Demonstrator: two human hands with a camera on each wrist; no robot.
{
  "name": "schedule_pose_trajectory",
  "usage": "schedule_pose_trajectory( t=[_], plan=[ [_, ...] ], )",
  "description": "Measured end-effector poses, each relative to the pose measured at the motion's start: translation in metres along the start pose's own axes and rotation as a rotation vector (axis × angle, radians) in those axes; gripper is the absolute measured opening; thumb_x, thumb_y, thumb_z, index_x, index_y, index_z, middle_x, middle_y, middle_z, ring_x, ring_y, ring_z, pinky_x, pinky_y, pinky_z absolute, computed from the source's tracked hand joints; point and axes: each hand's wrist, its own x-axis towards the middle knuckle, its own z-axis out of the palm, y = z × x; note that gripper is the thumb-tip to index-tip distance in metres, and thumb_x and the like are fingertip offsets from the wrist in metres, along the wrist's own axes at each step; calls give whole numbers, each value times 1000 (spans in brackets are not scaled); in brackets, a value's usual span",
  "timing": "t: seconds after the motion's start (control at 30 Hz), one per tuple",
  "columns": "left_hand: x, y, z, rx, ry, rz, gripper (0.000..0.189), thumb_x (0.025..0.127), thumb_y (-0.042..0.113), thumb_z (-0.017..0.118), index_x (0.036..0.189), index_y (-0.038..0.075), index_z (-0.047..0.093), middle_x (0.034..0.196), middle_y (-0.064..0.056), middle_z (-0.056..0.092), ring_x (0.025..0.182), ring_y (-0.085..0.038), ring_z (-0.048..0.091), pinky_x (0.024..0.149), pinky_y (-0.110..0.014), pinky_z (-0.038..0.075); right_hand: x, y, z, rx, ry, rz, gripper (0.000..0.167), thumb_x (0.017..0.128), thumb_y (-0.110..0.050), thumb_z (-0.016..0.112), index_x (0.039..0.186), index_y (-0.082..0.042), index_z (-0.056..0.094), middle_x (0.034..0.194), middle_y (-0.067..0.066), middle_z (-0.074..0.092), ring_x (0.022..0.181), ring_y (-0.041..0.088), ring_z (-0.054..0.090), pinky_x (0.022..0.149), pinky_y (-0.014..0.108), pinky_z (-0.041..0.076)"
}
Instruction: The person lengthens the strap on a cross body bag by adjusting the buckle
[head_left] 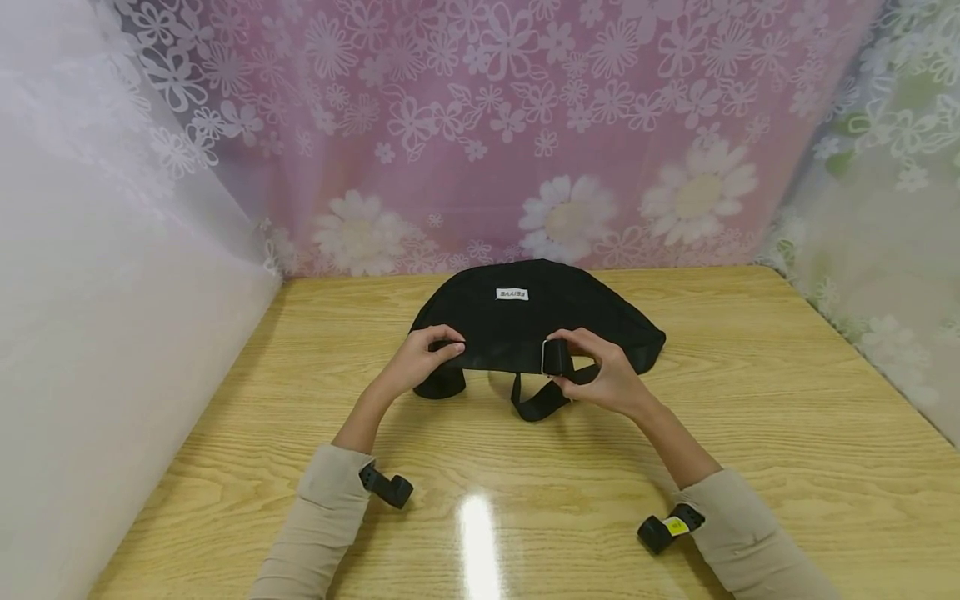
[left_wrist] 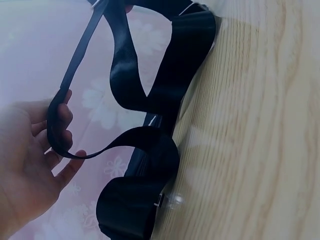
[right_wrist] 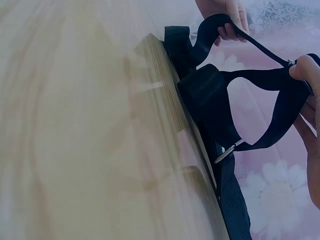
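Observation:
A black crescent-shaped fabric bag [head_left: 558, 312] lies on the table, its white label [head_left: 512, 294] upside down to me. My left hand [head_left: 417, 360] holds a length of the bag's black strap [left_wrist: 56, 125], its fingers curled around the webbing in the left wrist view. Near the bag's right half, my right hand [head_left: 606, 377] pinches the strap at a metal slider buckle [head_left: 544, 357]. Between the hands the strap runs taut, while other parts hang in loops [right_wrist: 202, 95]. A second metal ring [right_wrist: 229, 152] shows low on the strap in the right wrist view.
The wood-grain table [head_left: 480, 467] extends toward me and to both sides. Behind it hangs a pink floral curtain [head_left: 465, 167], with pale sheets at left [head_left: 112, 292] and right [head_left: 885, 250]. Black wrist mounts [head_left: 386, 486] stick out from the sleeves.

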Motion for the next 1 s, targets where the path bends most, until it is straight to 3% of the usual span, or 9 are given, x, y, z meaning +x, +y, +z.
schedule_pose_trajectory(
  t=[0.4,0.53,0.63,0.77,1.0],
  plan=[
    [-2,-2,-7,-6,-14,-14,22,92,14,57,104,-4,62,102,-9,60,96,-24,53,82,-39,44,-1,2,0,31,-6,-7,52,62,22,68,111,16,53,98,19,57,91,18,59,84,26,46],
    [-7,18,-13,-14,-20,-35,21,93,10,56,104,-7,61,103,-14,59,98,-29,52,84,-42,42,-3,7,-1,41,-5,-3,53,62,22,68,112,15,53,100,18,57,90,22,60,84,28,47],
    [-7,19,-15,-9,-26,-38,22,93,10,56,104,-8,60,103,-14,59,98,-29,52,84,-42,42,-3,7,-2,52,-3,2,53,62,22,68,112,14,53,99,18,56,90,21,60,84,27,47],
    [-2,-2,-15,-1,-19,-33,23,93,16,57,105,-3,62,102,-9,60,96,-24,53,81,-39,44,0,2,-2,51,-4,-5,52,62,23,67,111,16,52,97,20,56,89,21,60,83,26,47],
    [-3,-4,-21,-1,-16,-72,25,93,18,57,107,-2,62,105,-9,59,102,-25,51,87,-43,41,-1,2,-4,42,1,-8,51,62,24,67,111,16,52,95,22,56,85,30,60,79,39,49]
  ],
)
